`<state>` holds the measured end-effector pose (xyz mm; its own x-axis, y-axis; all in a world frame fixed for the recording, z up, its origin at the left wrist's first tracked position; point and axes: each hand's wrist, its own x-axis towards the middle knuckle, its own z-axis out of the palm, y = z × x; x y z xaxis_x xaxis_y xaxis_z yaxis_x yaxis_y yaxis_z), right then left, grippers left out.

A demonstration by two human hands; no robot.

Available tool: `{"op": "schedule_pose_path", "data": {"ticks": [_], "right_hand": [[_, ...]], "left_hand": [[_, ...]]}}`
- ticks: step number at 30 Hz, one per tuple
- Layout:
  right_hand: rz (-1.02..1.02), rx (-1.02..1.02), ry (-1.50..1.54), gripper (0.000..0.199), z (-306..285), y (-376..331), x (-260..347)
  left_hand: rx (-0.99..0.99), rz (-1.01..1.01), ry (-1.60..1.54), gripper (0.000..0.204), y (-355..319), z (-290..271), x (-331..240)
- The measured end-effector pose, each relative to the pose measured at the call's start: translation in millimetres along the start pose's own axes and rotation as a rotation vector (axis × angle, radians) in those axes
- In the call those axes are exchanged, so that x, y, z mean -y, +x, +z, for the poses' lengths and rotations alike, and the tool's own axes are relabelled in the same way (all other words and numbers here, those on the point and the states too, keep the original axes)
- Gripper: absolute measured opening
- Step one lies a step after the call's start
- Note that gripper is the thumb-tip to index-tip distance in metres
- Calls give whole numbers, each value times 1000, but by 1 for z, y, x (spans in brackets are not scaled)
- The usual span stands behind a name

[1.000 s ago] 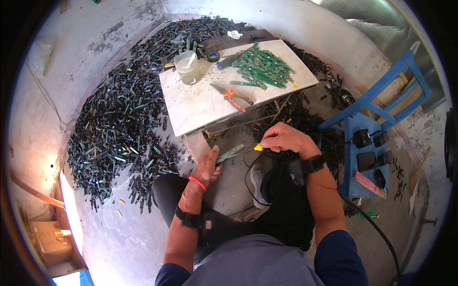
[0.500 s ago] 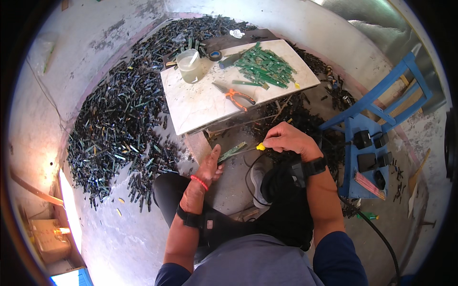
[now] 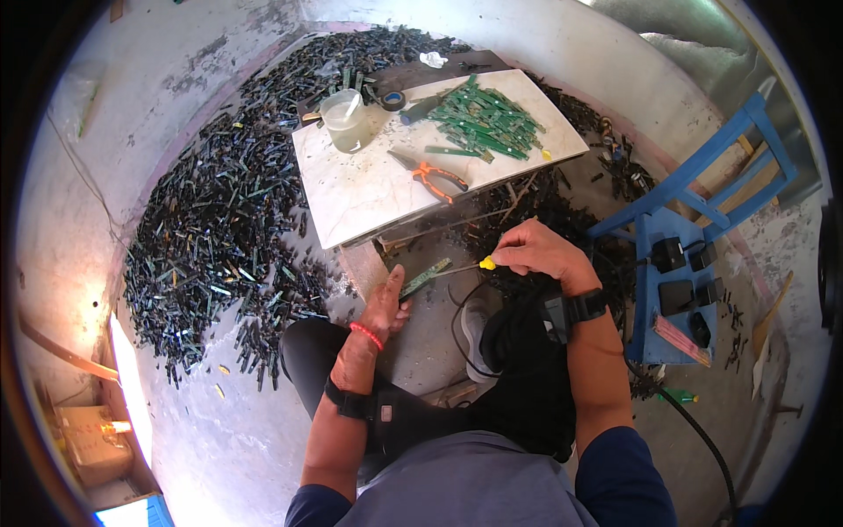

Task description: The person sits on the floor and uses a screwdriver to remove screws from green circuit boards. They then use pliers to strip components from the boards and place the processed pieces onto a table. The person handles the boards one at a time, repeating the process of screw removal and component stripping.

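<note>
Head camera: the right hand pinches, thumb against forefinger, the yellow end of a thin rod that points toward a green strip; whether they touch I cannot tell. The left hand grips that strip by its near end, below the table's front edge. Beyond, on the white table, lie orange-handled pliers, a pile of green strips and a cloudy container. Dark pieces heap the floor leftward.
</note>
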<state>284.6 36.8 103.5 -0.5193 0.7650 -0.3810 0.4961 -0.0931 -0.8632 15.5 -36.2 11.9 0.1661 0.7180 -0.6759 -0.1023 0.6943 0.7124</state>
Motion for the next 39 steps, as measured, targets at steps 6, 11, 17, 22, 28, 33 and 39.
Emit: {"op": "schedule_pose_path", "data": {"ticks": [6, 11, 17, 22, 28, 33, 39], "right_hand": [[0, 6, -36, 23, 4, 5, -3], [-12, 38, -40, 23, 7, 10, -5], [-32, 131, 19, 25, 14, 11, 2], [-5, 82, -16, 25, 17, 10, 3], [-40, 92, -26, 24, 25, 15, 3], [-30, 141, -11, 24, 33, 18, 8], [-39, 115, 21, 25, 33, 20, 2]], "left_hand": [[-13, 27, 16, 61, 3, -1, 5], [-5, 36, 15, 64, 8, -8, 9], [94, 7, 32, 61, 8, -5, 8], [68, -13, 4, 60, 3, -2, 2], [46, -7, -16, 57, 4, -4, 4], [45, -28, -36, 57, 1, 0, 1], [92, -48, -92, 58, 1, -2, 0]]}}
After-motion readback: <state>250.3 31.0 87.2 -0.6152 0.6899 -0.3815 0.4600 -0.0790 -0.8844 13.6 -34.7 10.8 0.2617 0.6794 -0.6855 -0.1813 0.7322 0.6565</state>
